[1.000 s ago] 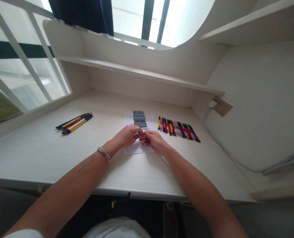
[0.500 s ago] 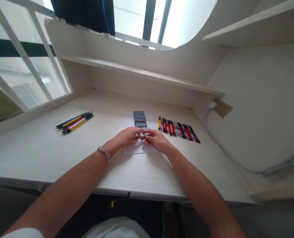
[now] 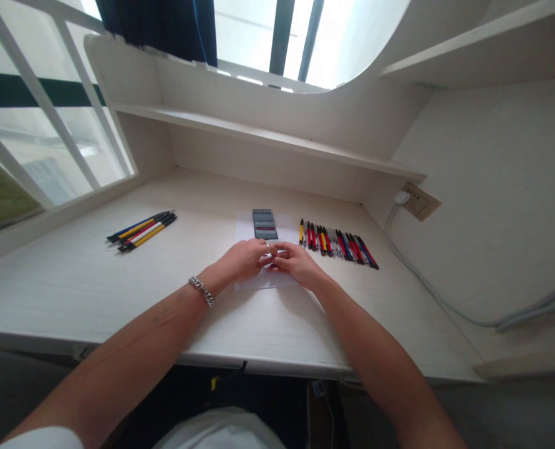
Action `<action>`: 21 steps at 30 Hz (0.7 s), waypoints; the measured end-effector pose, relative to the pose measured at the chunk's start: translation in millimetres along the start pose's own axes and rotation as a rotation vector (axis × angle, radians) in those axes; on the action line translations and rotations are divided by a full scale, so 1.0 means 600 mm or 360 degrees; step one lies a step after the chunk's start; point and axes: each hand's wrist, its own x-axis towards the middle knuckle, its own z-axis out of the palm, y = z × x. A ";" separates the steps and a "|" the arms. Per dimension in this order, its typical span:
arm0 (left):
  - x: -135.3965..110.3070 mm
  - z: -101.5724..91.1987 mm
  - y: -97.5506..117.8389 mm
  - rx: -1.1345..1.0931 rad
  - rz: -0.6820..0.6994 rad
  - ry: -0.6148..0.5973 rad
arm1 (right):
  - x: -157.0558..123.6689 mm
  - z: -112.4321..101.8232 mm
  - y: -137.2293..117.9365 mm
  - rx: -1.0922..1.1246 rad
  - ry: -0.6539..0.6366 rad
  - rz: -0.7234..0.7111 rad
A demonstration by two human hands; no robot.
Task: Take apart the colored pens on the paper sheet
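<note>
My left hand (image 3: 242, 260) and my right hand (image 3: 296, 263) meet above a white sheet of paper (image 3: 264, 282), their fingertips pinching a small white piece (image 3: 281, 252). The piece is mostly hidden by my fingers, so its exact form is unclear. A ring shows on my left hand, and a chain bracelet (image 3: 201, 290) circles that wrist. Just beyond my hands, a dark rectangular phone or card (image 3: 265, 224) with a blurred surface lies on the paper. A row of several colored pens (image 3: 337, 243) lies to the right, and a small bundle of pens (image 3: 141, 231) lies to the left.
The white desk (image 3: 72, 293) has its front edge close to my forearms. A shelf (image 3: 259, 138) runs above its back. A window (image 3: 38, 137) is on the left, and a wall socket (image 3: 418, 201) with a grey cable (image 3: 446, 299) is on the right.
My hands stay together over the paper, with only slight finger and wrist shifts. The left wrist sits a little further right, and the white piece remains between my fingers.
</note>
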 end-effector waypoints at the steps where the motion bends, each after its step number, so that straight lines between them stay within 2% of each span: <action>1: 0.000 0.000 0.001 0.0014 -0.0006 -0.0002 | 0.000 0.001 -0.001 -0.0001 -0.0002 -0.0002; 8: 0.000 0.007 -0.014 -0.0073 -0.0095 0.0017 | 0.001 -0.003 -0.005 -0.0247 0.0175 -0.0006; 10: 0.000 0.008 -0.025 -0.0140 -0.0198 0.0037 | 0.002 -0.011 -0.003 -0.0468 0.0259 -0.0055; 14: -0.001 0.010 -0.044 -0.0207 -0.0356 0.0052 | 0.007 -0.032 0.000 -0.1135 0.0436 -0.0283; 18: 0.000 0.012 -0.047 -0.0254 -0.0385 0.0065 | 0.014 -0.041 0.005 -0.1586 0.0521 -0.0484; 21: 0.000 0.013 -0.045 -0.0289 -0.0390 0.0068 | 0.019 -0.037 0.008 -0.1822 0.0510 -0.0569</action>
